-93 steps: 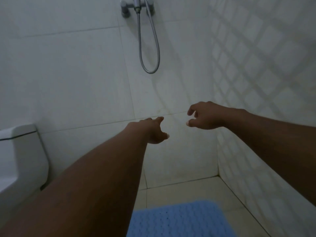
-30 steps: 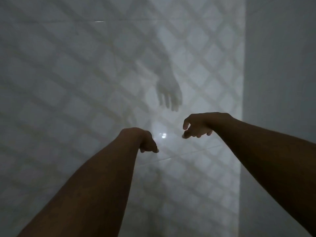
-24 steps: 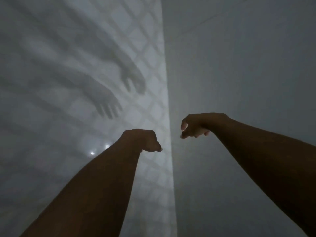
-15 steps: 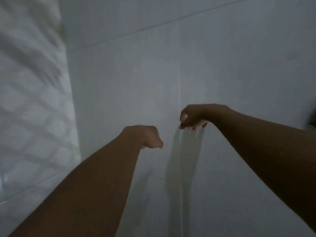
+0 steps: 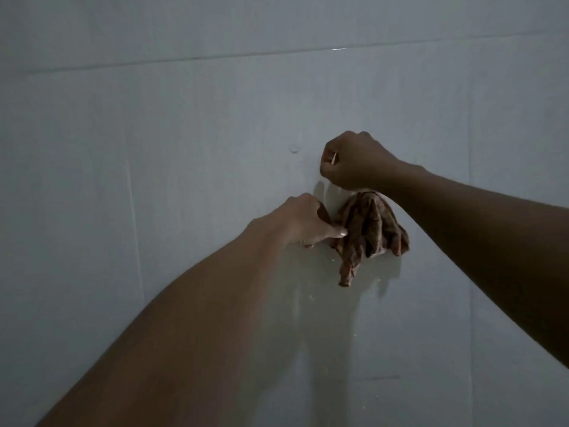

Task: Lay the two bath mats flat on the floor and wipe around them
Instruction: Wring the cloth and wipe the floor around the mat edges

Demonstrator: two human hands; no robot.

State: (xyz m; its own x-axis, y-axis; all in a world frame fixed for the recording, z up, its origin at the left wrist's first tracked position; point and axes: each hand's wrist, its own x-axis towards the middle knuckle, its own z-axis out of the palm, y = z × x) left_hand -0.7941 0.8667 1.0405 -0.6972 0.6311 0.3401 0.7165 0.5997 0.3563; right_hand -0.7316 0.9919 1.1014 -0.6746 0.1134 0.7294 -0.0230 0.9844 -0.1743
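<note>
Against a pale tiled wall [image 5: 191,211]: brown checked cloth [image 5: 369,232], bunched, hanging just under right hand [image 5: 354,163]. Right hand curled into a fist above the cloth's top; grip on the cloth itself not clear. Left hand [image 5: 303,223] beside the cloth, thumb tip touching its left edge, fingers tucked under. Small round stud [image 5: 294,148] on wall, left of right hand. Bath mats out of view.

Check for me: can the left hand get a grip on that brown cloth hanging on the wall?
Probably yes: the left hand already touches the brown cloth at its left edge, with nothing between.
</note>
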